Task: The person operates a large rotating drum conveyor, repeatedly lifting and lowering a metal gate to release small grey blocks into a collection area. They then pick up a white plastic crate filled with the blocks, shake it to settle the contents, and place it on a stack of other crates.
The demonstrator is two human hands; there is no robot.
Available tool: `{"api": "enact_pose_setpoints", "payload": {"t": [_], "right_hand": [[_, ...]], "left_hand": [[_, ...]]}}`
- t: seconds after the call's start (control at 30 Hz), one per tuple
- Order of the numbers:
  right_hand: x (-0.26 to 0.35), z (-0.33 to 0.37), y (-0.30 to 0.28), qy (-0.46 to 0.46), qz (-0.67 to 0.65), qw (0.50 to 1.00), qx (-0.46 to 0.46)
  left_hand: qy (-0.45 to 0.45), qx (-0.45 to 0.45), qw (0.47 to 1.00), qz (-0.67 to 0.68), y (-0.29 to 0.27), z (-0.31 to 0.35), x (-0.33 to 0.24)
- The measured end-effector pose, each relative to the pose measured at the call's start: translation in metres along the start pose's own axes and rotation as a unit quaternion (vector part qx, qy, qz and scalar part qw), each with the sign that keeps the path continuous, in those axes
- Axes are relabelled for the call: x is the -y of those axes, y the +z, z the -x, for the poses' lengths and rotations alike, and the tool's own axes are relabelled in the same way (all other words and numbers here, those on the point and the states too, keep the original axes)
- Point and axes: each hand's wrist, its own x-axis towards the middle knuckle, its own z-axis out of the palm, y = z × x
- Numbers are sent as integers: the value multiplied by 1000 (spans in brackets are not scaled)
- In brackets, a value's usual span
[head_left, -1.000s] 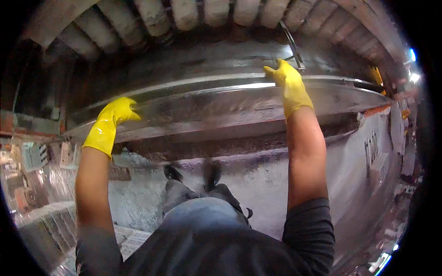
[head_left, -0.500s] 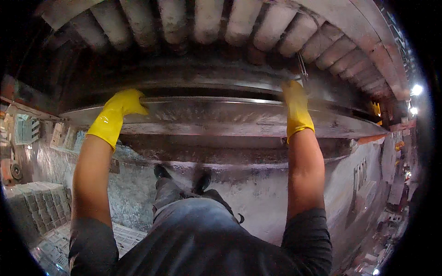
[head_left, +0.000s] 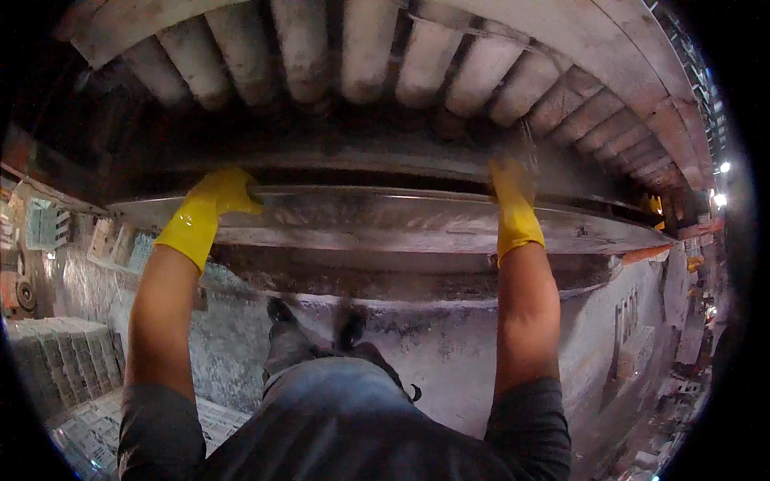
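Both my hands wear yellow rubber gloves and reach to a long metal trough edge [head_left: 377, 210] that crosses in front of me. My left hand [head_left: 218, 200] is hooked over its rim, thumb on the near side and fingers dropping into the dark gap behind. My right hand [head_left: 515, 200] lies across the same rim farther right, its fingertips smeared by motion. A thin, pale, wire-like thing [head_left: 526, 135] shows just beyond those fingertips. Whether the right hand holds it, I cannot tell.
A curved row of thick grey rollers [head_left: 365, 52] lies beyond the trough. Stacked pale crates [head_left: 76, 357] stand at the lower left. Below is worn concrete floor [head_left: 449, 345] with my dark shoes [head_left: 350, 327]. A small yellow object [head_left: 656, 205] sits at the trough's right end.
The trough and rollers sit slightly lower in the picture, as the view has tilted. Both hands stay at nearly the same places along the rim.
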Motion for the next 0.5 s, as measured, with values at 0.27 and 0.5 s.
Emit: {"api": "enact_pose_setpoints", "payload": {"t": [0.27, 0.5], "right_hand": [[6, 9, -4, 20, -5, 1000, -23], [-8, -4, 3, 39, -44, 998, 31]], "left_hand": [[6, -33, 998, -45, 6, 1, -2], [-4, 14, 1000, -25, 3, -3, -7]]}}
